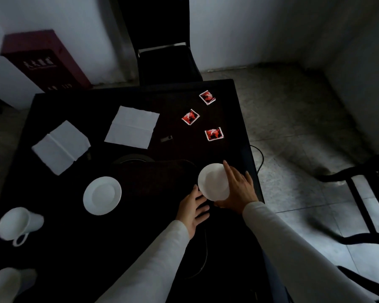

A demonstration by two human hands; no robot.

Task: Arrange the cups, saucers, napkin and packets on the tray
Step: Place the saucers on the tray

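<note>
My right hand (239,189) grips a white saucer (212,181), tilted, near the table's right edge. My left hand (192,207) lies flat beside it with fingers spread, thumb near the saucer's rim. A dark tray (158,171) sits in the middle, hard to make out. A second saucer (102,195) lies flat to its left. Two white cups lie on their sides at the left, one (18,224) showing its handle, the other (3,285) cut off at the corner. Two white napkins (60,147) (131,126) and three red packets (207,97) (190,117) (214,134) lie farther back.
The table (74,248) has a black cover. A dark chair (166,62) stands at its far side, another chair (363,193) to the right. A red box (44,60) leans by the wall at the back left. A cable (259,158) hangs off the right edge.
</note>
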